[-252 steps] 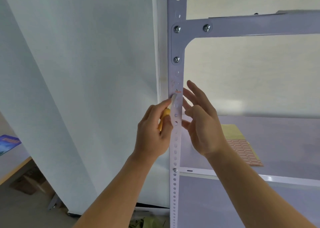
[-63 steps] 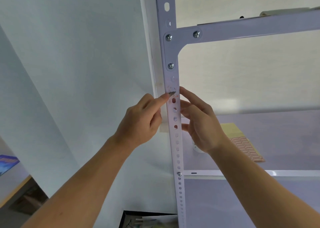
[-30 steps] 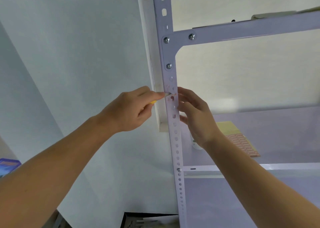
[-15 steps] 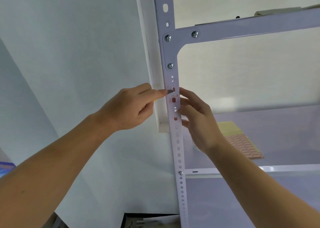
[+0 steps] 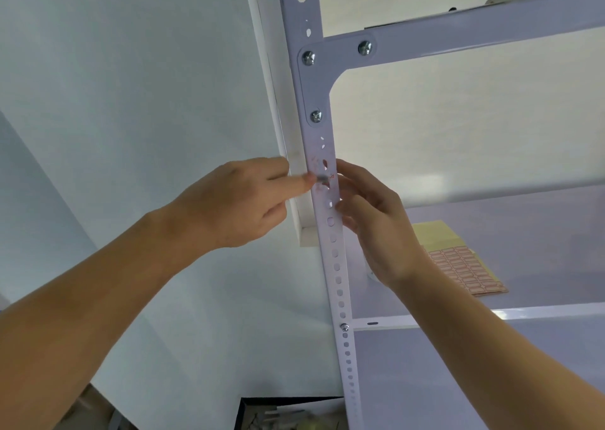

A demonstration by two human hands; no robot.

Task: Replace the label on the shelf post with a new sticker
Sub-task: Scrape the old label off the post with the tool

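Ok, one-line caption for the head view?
Left hand holds a blade against red label remnants on the shelf post; right hand touches the post's edge.

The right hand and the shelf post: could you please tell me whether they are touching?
Touching. The head view shows the right hand's fingertips resting against the shelf post's right edge, with no gap between them.
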